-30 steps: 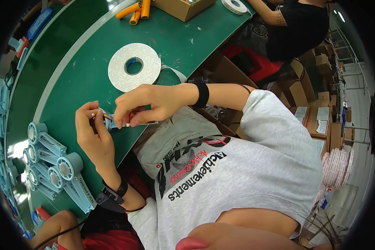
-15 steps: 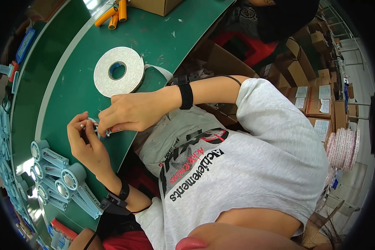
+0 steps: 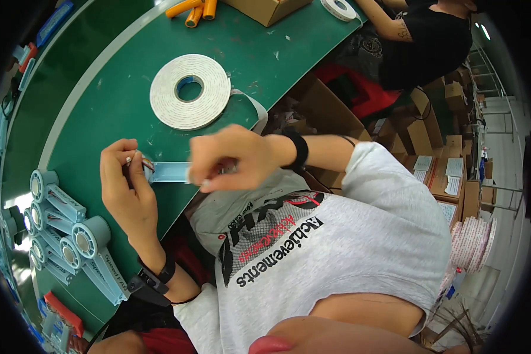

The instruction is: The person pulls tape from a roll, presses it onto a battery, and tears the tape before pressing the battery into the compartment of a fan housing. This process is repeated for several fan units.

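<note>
My left hand (image 3: 124, 186) pinches one end of a light blue plastic fan handle (image 3: 172, 171), with thin dark reddish wires showing at the fingertips. At the other end of that handle is my right hand (image 3: 236, 158), its fingers curled in and blurred by motion. Whether it grips the handle or only covers it, I cannot tell. Just beyond both hands lies a large roll of white double-sided tape (image 3: 161, 101), a loose strip trailing off toward the table's edge. Several light blue handheld fans (image 3: 92, 237) lie grouped beside my left forearm.
Orange cylinders (image 3: 209, 9) and a cardboard box (image 3: 265, 12) sit at the far side of the green table (image 3: 130, 82). A smaller tape roll (image 3: 338, 9) is near another person (image 3: 422, 44). Cartons (image 3: 448, 168) and stacked tape rolls (image 3: 475, 245) stand at the right.
My right hand has moved right, away from my left hand, exposing the light blue handle between them. The whole view has shifted, bringing the co-worker and a smaller tape roll into sight.
</note>
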Demonstrator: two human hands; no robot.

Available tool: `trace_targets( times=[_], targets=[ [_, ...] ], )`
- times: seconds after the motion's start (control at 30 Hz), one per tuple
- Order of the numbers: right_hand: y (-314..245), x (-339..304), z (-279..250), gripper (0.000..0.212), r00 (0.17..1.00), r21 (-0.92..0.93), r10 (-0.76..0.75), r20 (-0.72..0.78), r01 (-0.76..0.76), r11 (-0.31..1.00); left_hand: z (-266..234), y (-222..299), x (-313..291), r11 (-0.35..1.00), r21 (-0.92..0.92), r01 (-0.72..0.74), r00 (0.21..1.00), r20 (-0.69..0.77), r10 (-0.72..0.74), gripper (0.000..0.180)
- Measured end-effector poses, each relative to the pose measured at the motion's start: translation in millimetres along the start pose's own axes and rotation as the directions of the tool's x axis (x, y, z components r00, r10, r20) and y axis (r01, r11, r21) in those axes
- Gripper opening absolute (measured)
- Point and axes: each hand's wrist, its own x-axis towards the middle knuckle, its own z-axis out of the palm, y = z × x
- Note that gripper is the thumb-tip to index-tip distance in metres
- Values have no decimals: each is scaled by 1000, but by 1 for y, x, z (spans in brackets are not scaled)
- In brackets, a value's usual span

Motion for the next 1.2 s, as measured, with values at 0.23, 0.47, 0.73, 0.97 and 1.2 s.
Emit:
trace_targets(
  times=[0.23,0.47,0.73,0.97,1.2],
  targets=[
    [30,28,-15,27,939,272,180,293,-262,926,15,-8,-1,999,-33,13,1000,5,-13,4],
    [45,26,-9,27,930,-76,173,323,-157,985,18,-12,1,998,-47,46,999,-18,-47,4],
    [42,13,-2,38,969,-307,210,132,-162,938,21,-11,6,999,31,-20,999,40,18,5],
    [21,21,6,49,919,-65,390,-60,-393,917,-2,17,12,998,-49,-40,992,118,45,28],
    [-16,30,-34,41,855,-280,487,179,-431,858,-32,56,49,971,233,42,883,447,-145,58]
  ],
)
